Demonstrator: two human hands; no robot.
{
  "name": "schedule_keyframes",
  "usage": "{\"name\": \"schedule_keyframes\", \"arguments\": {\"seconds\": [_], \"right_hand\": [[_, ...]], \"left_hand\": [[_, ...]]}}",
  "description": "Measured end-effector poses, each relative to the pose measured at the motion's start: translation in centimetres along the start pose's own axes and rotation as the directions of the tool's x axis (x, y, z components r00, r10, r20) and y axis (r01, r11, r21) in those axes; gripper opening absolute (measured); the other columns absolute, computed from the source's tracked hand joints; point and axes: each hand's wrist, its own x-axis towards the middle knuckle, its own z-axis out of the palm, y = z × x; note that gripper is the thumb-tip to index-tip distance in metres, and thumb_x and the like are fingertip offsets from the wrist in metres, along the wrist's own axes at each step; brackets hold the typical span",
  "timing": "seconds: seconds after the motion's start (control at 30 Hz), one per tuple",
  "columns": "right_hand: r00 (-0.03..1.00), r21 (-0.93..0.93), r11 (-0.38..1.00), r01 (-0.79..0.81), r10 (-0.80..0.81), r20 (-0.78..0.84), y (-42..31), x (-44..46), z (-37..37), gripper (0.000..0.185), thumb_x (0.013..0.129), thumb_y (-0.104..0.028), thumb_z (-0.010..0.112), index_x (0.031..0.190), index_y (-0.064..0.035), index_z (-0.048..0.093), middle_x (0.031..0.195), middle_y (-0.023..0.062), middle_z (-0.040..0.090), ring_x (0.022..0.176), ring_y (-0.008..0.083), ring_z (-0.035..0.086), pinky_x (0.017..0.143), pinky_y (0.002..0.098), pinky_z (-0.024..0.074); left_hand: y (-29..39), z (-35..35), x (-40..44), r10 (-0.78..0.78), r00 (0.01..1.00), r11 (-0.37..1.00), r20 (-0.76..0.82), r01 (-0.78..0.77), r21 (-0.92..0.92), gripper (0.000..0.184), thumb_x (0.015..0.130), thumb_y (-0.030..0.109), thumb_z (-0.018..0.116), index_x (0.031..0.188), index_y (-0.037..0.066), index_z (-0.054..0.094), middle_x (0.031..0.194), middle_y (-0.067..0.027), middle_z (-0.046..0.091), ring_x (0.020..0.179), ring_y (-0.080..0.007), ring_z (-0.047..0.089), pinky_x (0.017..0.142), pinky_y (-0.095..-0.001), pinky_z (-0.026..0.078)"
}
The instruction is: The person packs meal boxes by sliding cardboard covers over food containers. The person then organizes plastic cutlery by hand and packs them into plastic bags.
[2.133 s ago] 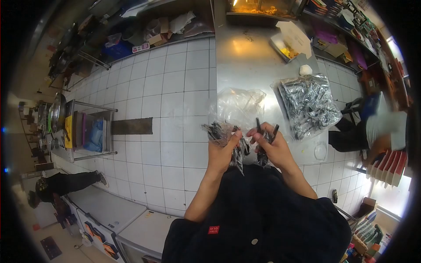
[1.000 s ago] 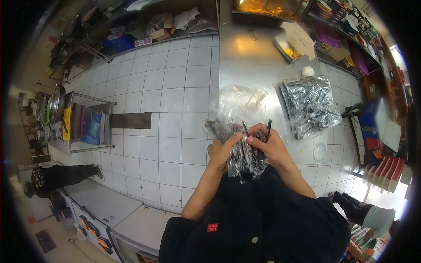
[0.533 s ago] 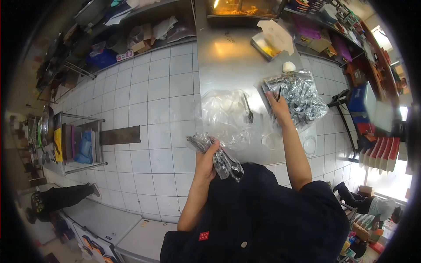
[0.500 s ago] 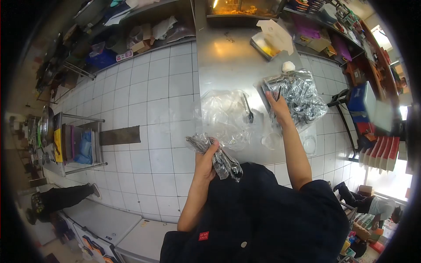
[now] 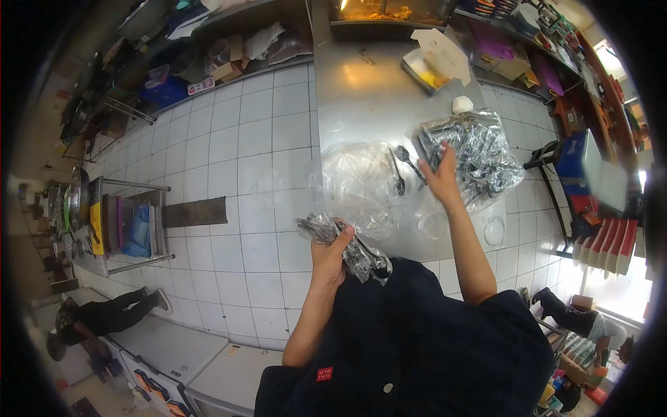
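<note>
Left hand [image 5: 329, 261] is clutching wrapped spoons [image 5: 363, 256] at 6 o'clock, probably light but slick so pinch mid-handle, right hand [image 5: 442, 183] hanging half-open by the pack [image 5: 483, 156], 2 o'clock.

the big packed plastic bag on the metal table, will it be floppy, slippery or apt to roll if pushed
The packed bag will likely flex, since its thin clear film is creased around dark contents. Its glossy surface may feel slippery. It seems unlikely to roll, lying broad and flat on the metal table.
</note>
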Motion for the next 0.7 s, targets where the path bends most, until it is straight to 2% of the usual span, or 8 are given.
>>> {"name": "schedule_keyframes", "arguments": {"seconds": [0.03, 0.07, 0.1, 0.17, 0.27, 0.4, 0.53, 0.7], "right_hand": [[0.997, 0.165, 0.985, 0.057, -0.066, 0.047, -3.4, -0.4, -1.2, 0.063, 0.094, -0.023, 0.077, 0.144, -0.0051, 0.044, 0.117, 0.0141, 0.059, 0.106, 0.0221, 0.063, 0.093, 0.0343, 0.0507], [0.933, 0.299, 0.944, -0.140, 0.025, 0.360, -7.5, -1.3, -3.1, 0.066, 0.093, -0.022, 0.078, 0.145, -0.0048, 0.043, 0.121, 0.0131, 0.059, 0.110, 0.0226, 0.063, 0.095, 0.0353, 0.0512], [0.764, 0.356, 0.862, -0.361, 0.054, 0.643, -11.5, -2.3, -5.1, 0.069, 0.092, -0.021, 0.079, 0.147, -0.0046, 0.042, 0.125, 0.0122, 0.059, 0.115, 0.0231, 0.064, 0.098, 0.0364, 0.0517], [0.537, 0.461, 0.720, -0.519, -0.145, 0.831, -16.7, -4.4, -7.4, 0.057, 0.088, -0.025, 0.084, 0.133, -0.0032, 0.055, 0.114, 0.0103, 0.062, 0.102, 0.0185, 0.064, 0.088, 0.0344, 0.0519], [0.542, 0.468, 0.734, -0.492, -0.162, 0.824, -16.8, -5.8, -6.4, 0.039, 0.091, -0.020, 0.082, 0.119, -0.0013, 0.064, 0.101, 0.0055, 0.067, 0.095, 0.0141, 0.066, 0.083, 0.0318, 0.0526], [0.458, 0.441, 0.184, -0.878, 0.055, 0.887, -15.8, -6.1, -6.2, 0.013, 0.095, -0.008, 0.075, 0.104, -0.0019, 0.067, 0.093, 0.0045, 0.073, 0.087, 0.0120, 0.069, 0.083, 0.0272, 0.0551], [0.603, 0.577, 0.188, -0.795, 0.128, 0.788, -16.0, -6.3, -6.2, 0.015, 0.096, -0.010, 0.075, 0.106, -0.0018, 0.068, 0.097, 0.0048, 0.073, 0.088, 0.0104, 0.067, 0.079, 0.0245, 0.0525], [0.585, 0.559, 0.182, -0.809, 0.145, 0.798, -16.8, -6.1, -7.5, 0.017, 0.095, -0.005, 0.074, 0.112, -0.0031, 0.068, 0.103, 0.0042, 0.073, 0.091, 0.0116, 0.068, 0.084, 0.0266, 0.0543]], "left_hand": [[0.0, 0.2, 0.1, 0.012, 1.000, 1.000, -0.023, -0.012, 0.009, 0.030, 0.089, 0.005, 0.083, 0.111, 0.007, 0.062, 0.096, -0.0016, 0.065, 0.085, -0.0119, 0.063, 0.074, -0.0289, 0.053], [0.0, 0.5, 0.2, 0.022, 0.999, 1.000, -0.045, -0.021, 0.020, 0.030, 0.087, 0.003, 0.083, 0.110, 0.006, 0.063, 0.098, -0.0011, 0.065, 0.088, -0.0108, 0.062, 0.077, -0.0279, 0.052], [0.3, 1.1, 0.3, 0.026, 0.998, 1.000, -0.054, -0.026, 0.002, 0.031, 0.087, 0.002, 0.084, 0.110, 0.006, 0.063, 0.097, -0.0011, 0.065, 0.087, -0.0107, 0.062, 0.077, -0.0272, 0.052], [1.1, 2.6, 0.2, 0.030, 0.997, 0.999, -0.076, -0.032, -0.030, 0.032, 0.086, 0.002, 0.084, 0.111, 0.005, 0.063, 0.096, -0.0011, 0.064, 0.087, -0.0105, 0.062, 0.077, -0.0257, 0.051], [1.0, 3.2, 0.4, 0.099, 0.994, 0.995, -0.051, -0.099, -0.007, 0.031, 0.086, 0.003, 0.085, 0.109, 0.004, 0.064, 0.096, -0.0019, 0.064, 0.088, -0.0098, 0.062, 0.077, -0.0250, 0.051], [0.9, 2.6, 0.3, 0.124, 0.992, 0.957, 0.024, -0.126, 0.261, 0.030, 0.085, 0.003, 0.085, 0.110, 0.003, 0.067, 0.101, -0.0024, 0.068, 0.092, -0.0105, 0.064, 0.081, -0.0276, 0.053], [1.4, 3.5, -0.9, -0.011, 0.968, 0.779, 0.251, -0.149, 0.608, 0.033, 0.083, 0.002, 0.086, 0.112, -0.002, 0.070, 0.103, -0.0067, 0.074, 0.093, -0.0126, 0.068, 0.082, -0.0281, 0.055], [0.8, 4.0, -1.2, 0.039, 0.969, 0.855, 0.245, -0.159, 0.493, 0.026, 0.085, 0.003, 0.083, 0.108, -0.003, 0.073, 0.101, -0.0069, 0.076, 0.089, -0.0131, 0.070, 0.080, -0.0293, 0.056]]}}
